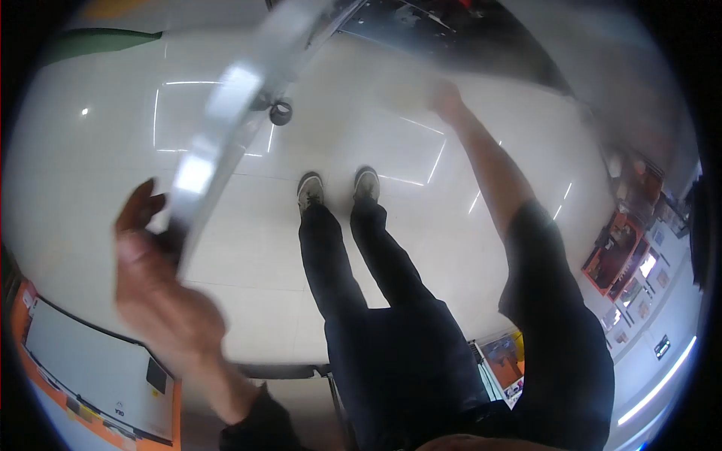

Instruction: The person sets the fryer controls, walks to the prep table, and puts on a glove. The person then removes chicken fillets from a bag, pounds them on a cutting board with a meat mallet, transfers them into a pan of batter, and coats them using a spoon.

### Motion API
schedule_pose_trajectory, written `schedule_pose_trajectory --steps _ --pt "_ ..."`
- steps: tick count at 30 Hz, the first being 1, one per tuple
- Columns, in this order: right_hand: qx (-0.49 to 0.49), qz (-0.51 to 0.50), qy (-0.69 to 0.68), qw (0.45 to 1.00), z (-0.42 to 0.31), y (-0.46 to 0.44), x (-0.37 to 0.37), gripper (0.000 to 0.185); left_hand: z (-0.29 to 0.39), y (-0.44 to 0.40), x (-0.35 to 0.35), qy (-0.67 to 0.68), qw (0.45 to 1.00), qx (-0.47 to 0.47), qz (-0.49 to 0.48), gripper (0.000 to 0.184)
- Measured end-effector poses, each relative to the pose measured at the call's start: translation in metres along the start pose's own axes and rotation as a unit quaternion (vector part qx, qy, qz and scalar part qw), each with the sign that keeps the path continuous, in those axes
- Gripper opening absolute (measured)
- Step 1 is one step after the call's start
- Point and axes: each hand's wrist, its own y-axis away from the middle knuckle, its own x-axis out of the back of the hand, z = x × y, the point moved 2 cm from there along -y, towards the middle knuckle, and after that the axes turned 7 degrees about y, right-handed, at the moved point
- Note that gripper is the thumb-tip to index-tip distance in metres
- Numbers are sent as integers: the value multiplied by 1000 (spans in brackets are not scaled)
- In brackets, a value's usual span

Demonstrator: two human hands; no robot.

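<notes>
My left hand (pixel 162 297) is at the lower end of a long, shiny silver-white panel edge (pixel 214 139). Its fingers curl around the dark near corner of that edge. Motion blurs the panel, so its full shape is unclear. Beside the panel a dark caster wheel (pixel 280 113) rests at floor level. My right hand (pixel 445 101) is stretched forward over the floor, near a dark surface (pixel 481 49) at the top of the view. Blur hides the fingers of my right hand, and I cannot see anything held in it.
The glossy pale floor (pixel 248 263) reflects ceiling lights. My shoes (pixel 310 188) stand in the middle. An orange-framed white board (pixel 90 368) is at lower left, an orange-framed display (pixel 617 252) on the right. Something green (pixel 98 43) lies at upper left.
</notes>
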Motion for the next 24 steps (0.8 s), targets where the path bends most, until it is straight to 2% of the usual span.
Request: schedule_pose_trajectory --steps 2,4,6,9,11,12,13,16,18,19,20,21,22,23,24 --pt "33 8 14 999 -17 -43 -13 20 -18 -20 13 -55 990 -126 23 56" --pt "69 21 36 997 -33 -75 -18 21 -33 -37 40 -74 992 -79 57 56" --pt "104 29 61 992 -44 -99 -18 22 -51 -52 81 -262 952 -149 50 50" --pt "162 45 113 979 -44 -142 -15 23 -38 -61 64 -280 949 -143 11 47" --pt "203 68 170 962 -51 -160 -7 24 -60 -59 83 -362 921 -132 53 44" --pt "228 88 241 939 -56 -164 -7 25 -76 -52 94 -404 904 -117 72 43" --pt "253 131 348 893 -59 -166 -7 26 -88 -47 112 -447 884 -106 81 42" --pt "306 176 452 819 -56 -169 -2 27 -102 -54 123 -430 888 -136 89 44" --pt "364 245 509 740 -54 -186 -1 28 -77 -55 89 -298 942 -116 101 45" --pt "404 305 535 677 -42 -198 -1 29 -70 -55 77 -235 960 -101 110 46" --pt "450 388 564 573 -40 -218 0 29 -69 -50 70 -183 971 -74 135 47" --pt "457 499 616 402 -42 -229 -6 30 -69 -48 67 -132 979 -45 150 47" --pt "419 604 639 226 -38 -232 -12 31 -69 -48 68 -161 976 -62 136 47" --pt "377 673 628 104 -31 -235 -15 31 -69 -50 73 -190 972 -75 118 47" --pt "426 648 576 258 -35 -243 -13 29 -72 -49 76 -216 965 -96 115 47"
